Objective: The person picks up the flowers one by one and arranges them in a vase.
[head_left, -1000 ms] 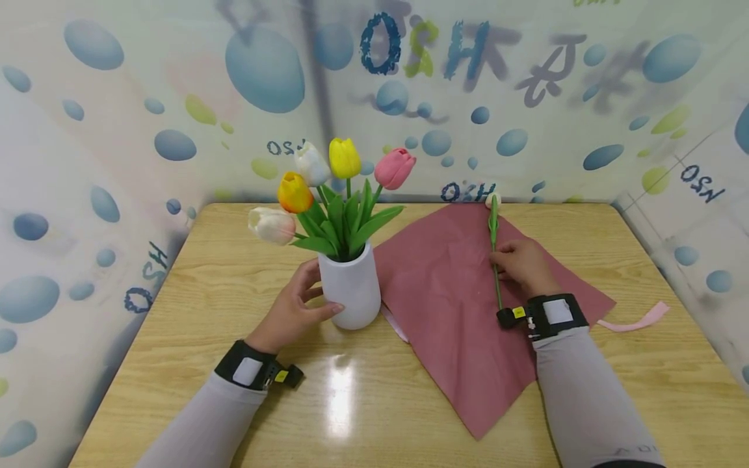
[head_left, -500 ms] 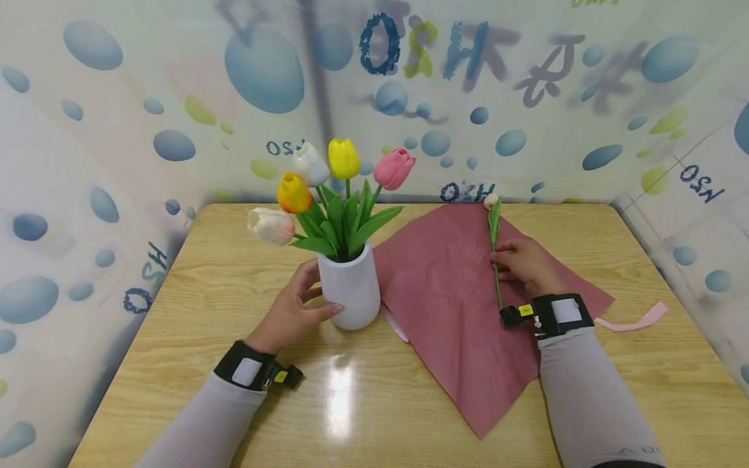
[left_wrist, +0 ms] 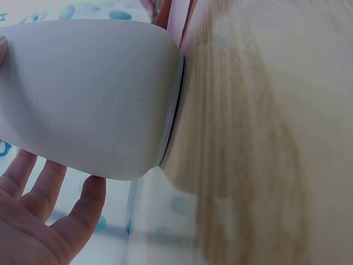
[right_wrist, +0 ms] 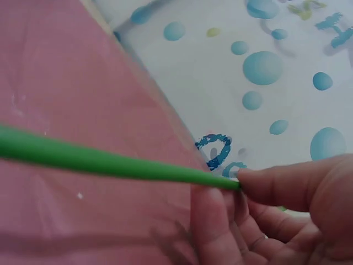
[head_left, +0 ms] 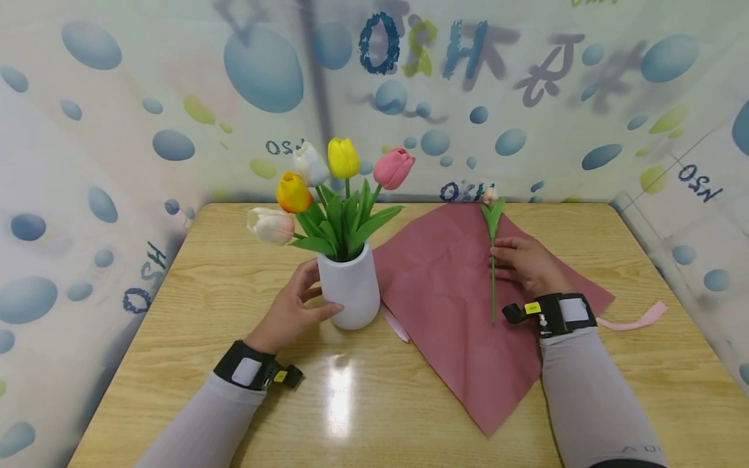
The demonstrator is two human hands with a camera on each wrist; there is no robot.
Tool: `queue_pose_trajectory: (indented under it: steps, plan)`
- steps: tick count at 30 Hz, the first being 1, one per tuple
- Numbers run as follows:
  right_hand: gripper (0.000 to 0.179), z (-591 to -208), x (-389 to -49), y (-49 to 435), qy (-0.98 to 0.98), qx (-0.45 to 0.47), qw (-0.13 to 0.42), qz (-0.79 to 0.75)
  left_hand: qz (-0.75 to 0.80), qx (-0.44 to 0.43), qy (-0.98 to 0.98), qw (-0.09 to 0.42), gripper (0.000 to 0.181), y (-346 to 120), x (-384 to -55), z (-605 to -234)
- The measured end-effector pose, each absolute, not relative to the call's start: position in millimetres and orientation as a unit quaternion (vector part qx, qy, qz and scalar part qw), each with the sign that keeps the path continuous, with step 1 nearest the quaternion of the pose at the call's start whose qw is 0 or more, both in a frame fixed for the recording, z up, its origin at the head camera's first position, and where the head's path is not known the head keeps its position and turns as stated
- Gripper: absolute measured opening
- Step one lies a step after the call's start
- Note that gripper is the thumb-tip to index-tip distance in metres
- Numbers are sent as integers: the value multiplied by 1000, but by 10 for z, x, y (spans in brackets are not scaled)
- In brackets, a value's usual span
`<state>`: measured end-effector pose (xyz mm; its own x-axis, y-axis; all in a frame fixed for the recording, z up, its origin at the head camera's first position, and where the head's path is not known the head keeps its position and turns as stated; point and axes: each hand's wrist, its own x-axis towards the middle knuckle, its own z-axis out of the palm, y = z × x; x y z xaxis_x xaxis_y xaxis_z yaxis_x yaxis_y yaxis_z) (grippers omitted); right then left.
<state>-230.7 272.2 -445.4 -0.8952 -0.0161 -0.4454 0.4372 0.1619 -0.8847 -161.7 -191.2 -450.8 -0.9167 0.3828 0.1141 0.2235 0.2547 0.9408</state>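
My left hand [head_left: 292,313] holds a white vase [head_left: 352,292] on the table, thumb across its front and fingers round its left side. In the left wrist view the fingertips [left_wrist: 95,185] touch the vase wall. Several tulips stand in the vase: a yellow one [head_left: 344,158], a pink one [head_left: 394,168], an orange one [head_left: 294,192] and whitish ones. On the right, my right hand [head_left: 531,265] pinches the green stem of a single pale tulip [head_left: 493,221] between thumb and fingers. Its bloom points to the back, and the stem's bare end lies over dusky-pink wrapping paper.
The wrapping paper [head_left: 445,299] lies spread on the wooden table [head_left: 222,279], right of the vase. A pale pink ribbon [head_left: 638,320] sticks out at the paper's right; another pink strip [head_left: 395,325] shows beside the vase. A patterned backdrop [head_left: 503,84] rises behind the table.
The single tulip has turned in my right fingers, so its leaves now spread apart and its stem end has swung slightly left. My right wrist has shifted a little right. The left hand stays put.
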Motion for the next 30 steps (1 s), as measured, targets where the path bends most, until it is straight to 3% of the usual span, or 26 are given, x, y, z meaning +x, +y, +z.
queue_pose_trajectory:
  steps: [4,10,30]
  plan:
    - [43,-4424,-2308,2725,698,131,169,-684,578,193,790,69,82,-1913,-1617,-4507]
    - [6,-4344,-2295,2688,592,97,130,-789,577,192,791,70,82,-1916,-1617,-4511]
    - [21,-4252,-2262,2541,405,35,96,-908,580,192,789,68,83,-1918,-1621,-4519]
